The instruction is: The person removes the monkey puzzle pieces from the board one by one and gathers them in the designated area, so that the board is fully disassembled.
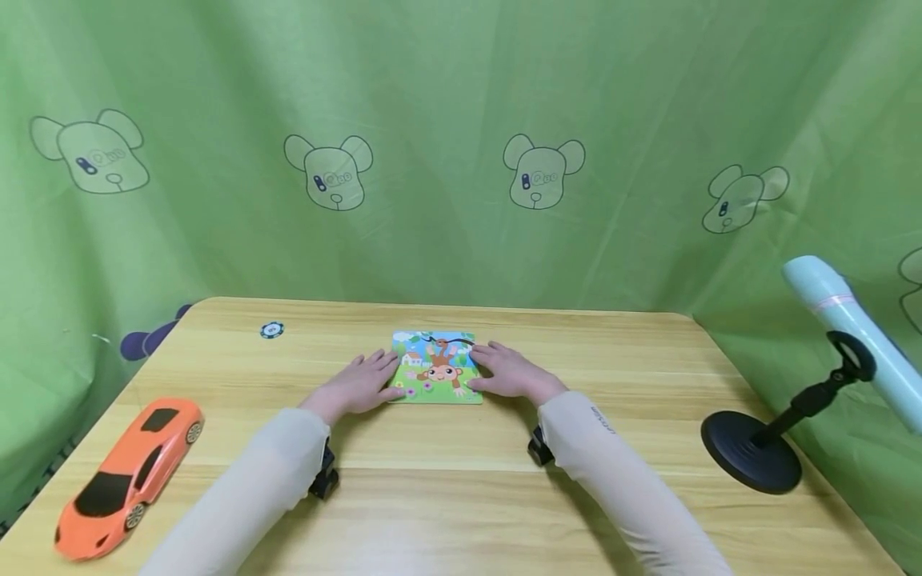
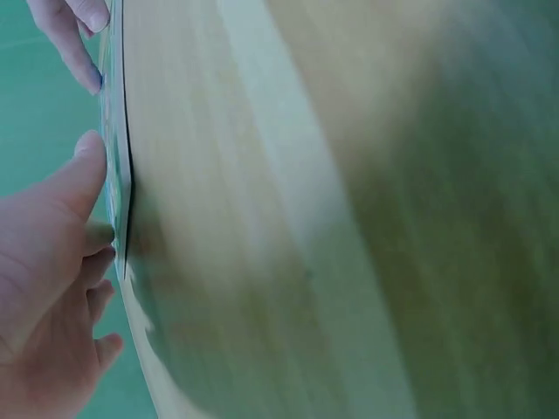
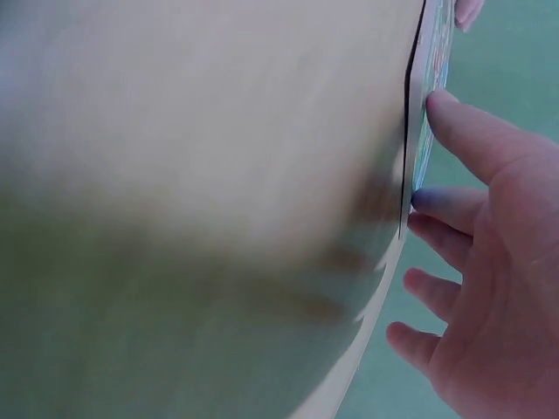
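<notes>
A flat picture board (image 1: 441,392) with a cartoon monkey hanging from a branch lies at the far middle of the table. My left hand (image 1: 363,382) rests at its left edge, thumb and fingertips touching the picture's border. At the opposite edge, my right hand (image 1: 510,373) touches the board the same way with extended fingers. Seen edge-on in the left wrist view, the board (image 2: 118,166) is thin and lies on the tabletop, with the left thumb on its top face. The right wrist view shows the right thumb and index finger on the board (image 3: 426,96), other fingers spread beyond it.
An orange toy car (image 1: 130,480) stands at the table's left. A small blue-and-white round chip (image 1: 272,330) lies near the back left. On the right, a black stand (image 1: 752,452) holds a light blue microphone (image 1: 857,328). A green curtain (image 1: 446,240) hangs behind the table (image 1: 432,512).
</notes>
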Motion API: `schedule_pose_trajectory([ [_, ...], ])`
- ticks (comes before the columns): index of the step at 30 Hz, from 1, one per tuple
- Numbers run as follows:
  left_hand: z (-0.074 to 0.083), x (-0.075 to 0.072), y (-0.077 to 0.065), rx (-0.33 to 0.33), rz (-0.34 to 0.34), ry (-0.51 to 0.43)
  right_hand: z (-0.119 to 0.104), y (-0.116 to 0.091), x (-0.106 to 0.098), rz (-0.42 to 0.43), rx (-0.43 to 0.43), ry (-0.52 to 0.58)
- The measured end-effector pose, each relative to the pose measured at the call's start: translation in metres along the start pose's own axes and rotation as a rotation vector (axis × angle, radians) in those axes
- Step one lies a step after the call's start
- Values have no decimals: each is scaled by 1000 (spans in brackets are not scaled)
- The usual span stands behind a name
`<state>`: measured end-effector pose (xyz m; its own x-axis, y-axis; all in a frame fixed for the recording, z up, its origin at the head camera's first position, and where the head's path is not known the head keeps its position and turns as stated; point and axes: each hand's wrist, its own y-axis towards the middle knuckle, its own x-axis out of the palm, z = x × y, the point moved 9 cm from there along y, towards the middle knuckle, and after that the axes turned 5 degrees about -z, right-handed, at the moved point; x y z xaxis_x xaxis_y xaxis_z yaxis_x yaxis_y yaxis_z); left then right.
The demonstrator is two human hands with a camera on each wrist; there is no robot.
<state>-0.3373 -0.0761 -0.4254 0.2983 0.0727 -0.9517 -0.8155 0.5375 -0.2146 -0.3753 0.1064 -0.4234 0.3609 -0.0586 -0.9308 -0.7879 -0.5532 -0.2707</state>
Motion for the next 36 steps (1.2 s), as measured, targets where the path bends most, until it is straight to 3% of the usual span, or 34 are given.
schedule_pose_trajectory([
  [18, 6, 6, -11, 3, -25, -3, -12, -11, 2, -17, -27, -14],
  [27, 16, 9, -31, 40, 8, 19, -32, -25, 8, -10, -128, -40],
  [36, 25, 18, -57, 75, 43, 1, -52, -47, 20, -1, -171, -97],
])
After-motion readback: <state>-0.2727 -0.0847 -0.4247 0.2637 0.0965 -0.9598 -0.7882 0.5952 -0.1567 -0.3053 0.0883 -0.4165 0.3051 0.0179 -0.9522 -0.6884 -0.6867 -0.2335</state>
